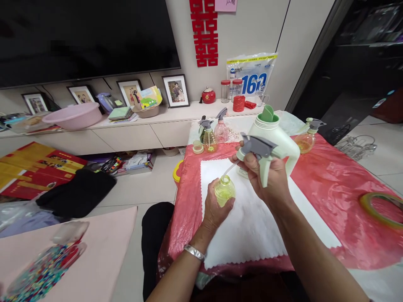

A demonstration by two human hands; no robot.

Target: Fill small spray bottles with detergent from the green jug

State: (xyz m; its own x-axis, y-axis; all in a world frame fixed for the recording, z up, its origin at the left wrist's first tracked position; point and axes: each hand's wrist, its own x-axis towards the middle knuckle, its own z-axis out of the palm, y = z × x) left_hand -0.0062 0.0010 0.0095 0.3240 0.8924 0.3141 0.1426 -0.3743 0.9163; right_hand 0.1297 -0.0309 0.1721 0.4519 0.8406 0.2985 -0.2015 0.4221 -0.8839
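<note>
My left hand [217, 207] is wrapped round a small yellow-green spray bottle [224, 191] with its neck uncovered and some liquid inside. In my right hand [267, 176] is a grey and pale green trigger spray head [258, 147], held above and to the right of the bottle. Its thin clear dip tube [229, 169] slants down to the bottle's mouth; the tip appears to be at or just inside the opening. Just behind my right hand stands a large pale green jug [273, 132] with a green spout and no cap. Under both hands lies a white cloth [245, 222].
Several spray bottles, including a pink one [221, 131] and an amber one [210, 140], stand at the table's back left, beside a small round lid [198, 146]. Another spray bottle [305, 140] is at the back right. A tape roll [367, 205] lies on the red plastic sheet [343, 184].
</note>
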